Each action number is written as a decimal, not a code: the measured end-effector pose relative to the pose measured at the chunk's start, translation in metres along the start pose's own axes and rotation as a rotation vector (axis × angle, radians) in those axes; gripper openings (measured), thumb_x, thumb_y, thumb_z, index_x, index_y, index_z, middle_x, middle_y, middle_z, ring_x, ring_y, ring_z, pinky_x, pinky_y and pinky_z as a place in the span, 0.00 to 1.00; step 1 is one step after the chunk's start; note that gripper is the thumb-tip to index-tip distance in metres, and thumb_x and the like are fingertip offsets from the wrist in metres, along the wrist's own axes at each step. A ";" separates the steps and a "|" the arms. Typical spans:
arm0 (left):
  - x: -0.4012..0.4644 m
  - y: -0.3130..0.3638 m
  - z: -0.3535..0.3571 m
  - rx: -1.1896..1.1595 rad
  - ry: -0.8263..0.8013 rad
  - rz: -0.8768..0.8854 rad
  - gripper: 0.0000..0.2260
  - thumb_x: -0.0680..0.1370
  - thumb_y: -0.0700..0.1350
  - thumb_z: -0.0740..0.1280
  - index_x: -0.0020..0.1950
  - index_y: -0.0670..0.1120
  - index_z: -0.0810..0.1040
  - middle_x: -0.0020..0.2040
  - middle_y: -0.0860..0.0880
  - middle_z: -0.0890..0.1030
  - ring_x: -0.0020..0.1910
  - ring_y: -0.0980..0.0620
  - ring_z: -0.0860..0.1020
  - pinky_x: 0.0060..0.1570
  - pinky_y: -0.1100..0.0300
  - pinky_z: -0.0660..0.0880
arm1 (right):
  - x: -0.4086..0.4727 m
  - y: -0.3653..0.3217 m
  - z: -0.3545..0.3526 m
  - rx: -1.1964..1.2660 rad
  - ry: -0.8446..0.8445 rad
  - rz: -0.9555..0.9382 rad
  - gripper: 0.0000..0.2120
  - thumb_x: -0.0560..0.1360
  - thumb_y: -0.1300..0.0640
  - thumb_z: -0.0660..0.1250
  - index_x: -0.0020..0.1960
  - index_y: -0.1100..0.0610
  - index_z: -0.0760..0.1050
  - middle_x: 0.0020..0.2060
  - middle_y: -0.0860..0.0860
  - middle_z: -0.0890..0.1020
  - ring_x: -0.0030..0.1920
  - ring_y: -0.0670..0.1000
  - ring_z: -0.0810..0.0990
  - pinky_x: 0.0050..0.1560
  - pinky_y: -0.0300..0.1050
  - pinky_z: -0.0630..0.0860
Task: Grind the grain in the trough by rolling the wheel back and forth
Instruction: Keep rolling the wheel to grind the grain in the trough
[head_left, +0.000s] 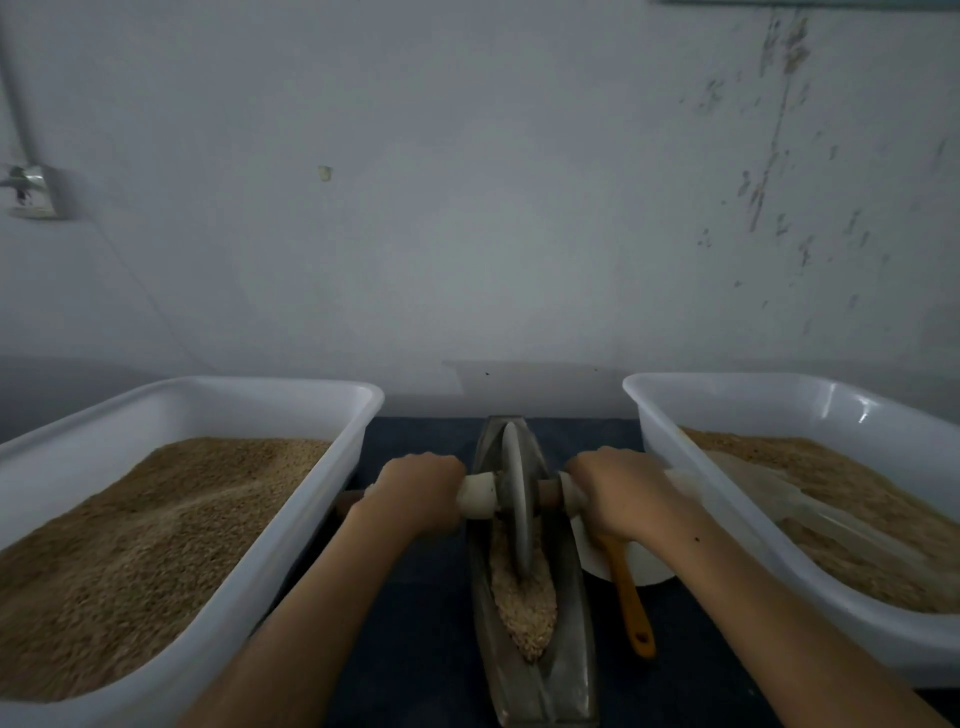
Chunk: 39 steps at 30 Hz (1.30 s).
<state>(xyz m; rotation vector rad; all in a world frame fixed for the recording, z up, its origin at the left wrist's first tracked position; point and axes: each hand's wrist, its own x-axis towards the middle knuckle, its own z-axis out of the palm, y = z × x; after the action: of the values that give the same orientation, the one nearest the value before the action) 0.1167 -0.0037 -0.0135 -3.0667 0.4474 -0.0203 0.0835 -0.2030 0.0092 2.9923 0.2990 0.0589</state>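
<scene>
No text, label, brand, number or sign can be read on anything shown here.

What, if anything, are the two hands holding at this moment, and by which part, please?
Both hold the wheel by its axle handle: the left hand grips the left end, the right hand the right end, fingers curled round it.

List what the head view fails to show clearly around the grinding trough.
- Axle handles: each grip is hidden inside the left hand and right hand.
- White dish beside the trough: mostly covered by the right forearm.
- Orange-handled tool: its head lies under the right hand.
- Wheel: its lower rim is buried in the grain.
- Both white tubs are cut off by the frame edges.
</scene>
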 end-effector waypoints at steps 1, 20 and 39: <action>0.000 0.001 0.002 0.014 0.067 -0.013 0.16 0.74 0.48 0.68 0.60 0.47 0.72 0.54 0.47 0.78 0.51 0.48 0.77 0.47 0.55 0.71 | 0.001 -0.001 0.003 0.005 0.054 0.014 0.10 0.76 0.61 0.64 0.57 0.54 0.74 0.52 0.53 0.79 0.52 0.54 0.79 0.50 0.46 0.72; -0.005 -0.002 -0.007 -0.094 -0.276 0.043 0.16 0.71 0.45 0.73 0.58 0.45 0.76 0.50 0.47 0.80 0.43 0.51 0.75 0.45 0.56 0.71 | -0.005 0.005 -0.009 0.009 -0.237 -0.058 0.09 0.73 0.57 0.69 0.53 0.55 0.75 0.42 0.51 0.77 0.42 0.50 0.77 0.41 0.42 0.73; -0.003 0.004 -0.001 0.053 0.084 -0.012 0.15 0.75 0.47 0.68 0.60 0.48 0.72 0.55 0.47 0.78 0.53 0.48 0.77 0.48 0.56 0.70 | 0.006 0.005 0.007 0.000 0.072 0.003 0.09 0.75 0.60 0.65 0.55 0.53 0.74 0.51 0.52 0.79 0.52 0.53 0.79 0.51 0.47 0.73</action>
<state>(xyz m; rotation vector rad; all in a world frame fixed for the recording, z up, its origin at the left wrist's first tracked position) 0.1125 -0.0071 -0.0123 -3.0254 0.4252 -0.1596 0.0906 -0.2071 0.0034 2.9947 0.3027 0.1678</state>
